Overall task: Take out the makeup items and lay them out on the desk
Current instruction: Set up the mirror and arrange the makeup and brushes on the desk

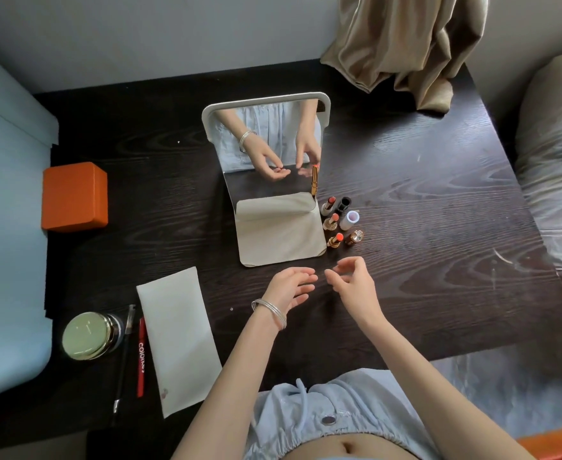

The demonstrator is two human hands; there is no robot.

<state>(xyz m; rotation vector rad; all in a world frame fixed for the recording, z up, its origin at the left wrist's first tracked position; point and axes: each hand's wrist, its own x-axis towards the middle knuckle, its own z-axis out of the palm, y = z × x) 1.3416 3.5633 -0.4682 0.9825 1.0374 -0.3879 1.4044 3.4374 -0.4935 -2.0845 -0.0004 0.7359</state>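
- Both hands are hovering low over the dark wooden desk (422,180). The left hand (289,287), with silver bangles on its wrist, is hanging loose and holding nothing. The right hand (352,280) is also spread and holding nothing.
- Three open lipsticks with orange tips (331,222) are standing in a row just beside the folding white mirror (273,180), with their three caps (349,220) next to them.
- A round gold-lidded jar (89,335), a red pencil (141,356) and a thin black brush (122,356) are lying near the left edge, beside a flat white pouch (178,336).
- Most of the job is looking done, I think.
- An orange box (74,195) and a tan curtain (405,44) are sitting well apart, blocking nothing.
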